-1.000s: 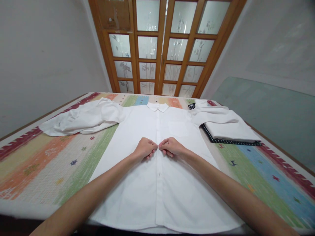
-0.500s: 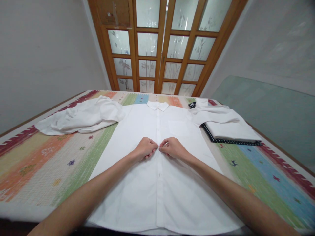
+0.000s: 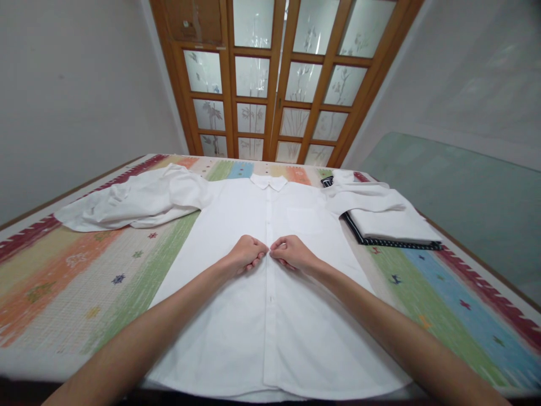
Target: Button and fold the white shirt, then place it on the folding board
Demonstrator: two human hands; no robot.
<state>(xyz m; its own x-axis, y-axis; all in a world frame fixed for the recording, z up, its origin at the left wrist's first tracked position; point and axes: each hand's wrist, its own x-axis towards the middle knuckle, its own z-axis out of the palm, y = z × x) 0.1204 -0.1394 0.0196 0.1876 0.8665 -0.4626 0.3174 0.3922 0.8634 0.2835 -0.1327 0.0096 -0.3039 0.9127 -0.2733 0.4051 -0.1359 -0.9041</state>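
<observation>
A white button-up shirt (image 3: 220,332) lies front up across the table, its collar (image 3: 269,181) at the far end and its hem near me. Its left-side sleeve (image 3: 139,197) is spread out in loose wrinkles. Over the middle of the button placket (image 3: 270,332), my left hand (image 3: 249,252) and my right hand (image 3: 292,252) meet almost fingertip to fingertip. Both are closed in a pinch on the shirt's placket. The button there, if any, is hidden by the fingers. Below the hands a buttonhole shows on the placket.
The right sleeve (image 3: 363,197) rests over a stack of folded white clothes (image 3: 397,225) with a black patterned cloth (image 3: 367,239) beneath. A striped, colourful tablecloth (image 3: 105,282) covers the table. Wooden glass-paned doors (image 3: 276,107) stand behind; a pale green panel (image 3: 460,192) is at right.
Both hands stay at the same spot on the placket, with the fingers shifting slightly. The whole view has moved a little; the shirt lies as before.
</observation>
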